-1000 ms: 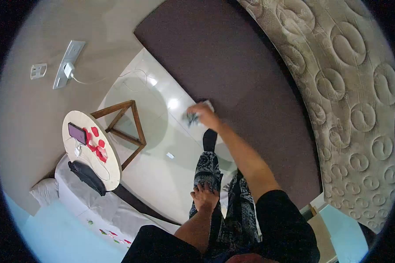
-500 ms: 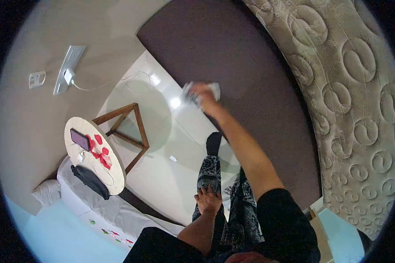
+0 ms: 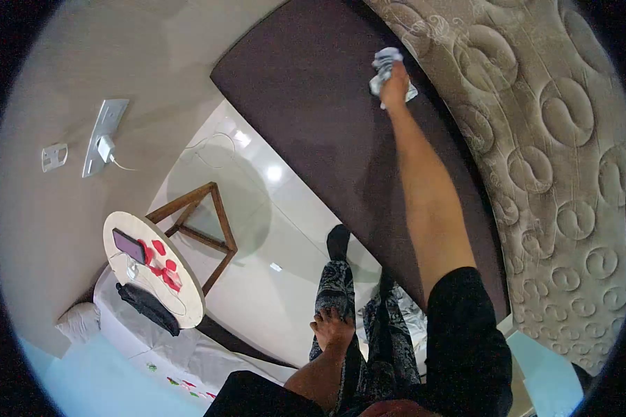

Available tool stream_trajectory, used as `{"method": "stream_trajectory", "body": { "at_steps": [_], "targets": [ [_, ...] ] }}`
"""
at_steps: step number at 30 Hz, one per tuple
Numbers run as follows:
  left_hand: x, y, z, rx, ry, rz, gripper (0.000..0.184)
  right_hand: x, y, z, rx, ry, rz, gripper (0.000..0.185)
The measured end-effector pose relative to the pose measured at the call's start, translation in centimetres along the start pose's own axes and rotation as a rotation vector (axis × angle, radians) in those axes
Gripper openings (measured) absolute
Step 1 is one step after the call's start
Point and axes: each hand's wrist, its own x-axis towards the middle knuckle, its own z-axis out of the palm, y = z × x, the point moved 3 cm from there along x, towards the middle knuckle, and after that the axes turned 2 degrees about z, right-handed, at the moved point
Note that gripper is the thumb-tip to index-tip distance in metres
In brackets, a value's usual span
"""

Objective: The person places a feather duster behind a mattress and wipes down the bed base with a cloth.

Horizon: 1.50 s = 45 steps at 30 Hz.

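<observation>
My right hand is closed round a crumpled white and grey cloth, far out over the dark brown padded surface, near its edge beside the patterned mattress. Cloth sticks out on both sides of the fingers. My left hand rests on my knee, on the black and white patterned trousers, its fingers spread and holding nothing.
A round table at the left bears a phone, red petals and a black cloth item. A charger hangs from the wall socket. A small white object lies on the tiled floor.
My right hand has moved with the cloth from the near edge of the brown surface, up and right towards the mattress. My left hand stays on the knee.
</observation>
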Motion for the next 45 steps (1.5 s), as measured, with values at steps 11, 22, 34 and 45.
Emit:
{"method": "stream_trajectory", "body": {
  "at_steps": [11,22,34,45],
  "targets": [
    [0.6,0.9,-0.5,0.039,-0.078,-0.006,0.060,-28.1,-10.4,12.4,0.000,-1.235,-0.587,0.039],
    [0.1,-0.1,3.4,0.058,-0.036,0.004,0.063,-5.3,1.4,-6.2,-0.766,-0.024,-0.425,0.063],
    [0.4,0.8,6.5,0.028,-0.134,-0.027,0.072,-5.8,2.9,-6.1,-0.844,-0.120,-0.321,0.084],
    [29.7,6.4,-10.1,-1.053,0.766,0.008,0.061,-5.9,2.3,-5.9,-0.807,-0.123,-0.358,0.086]
  ]
}}
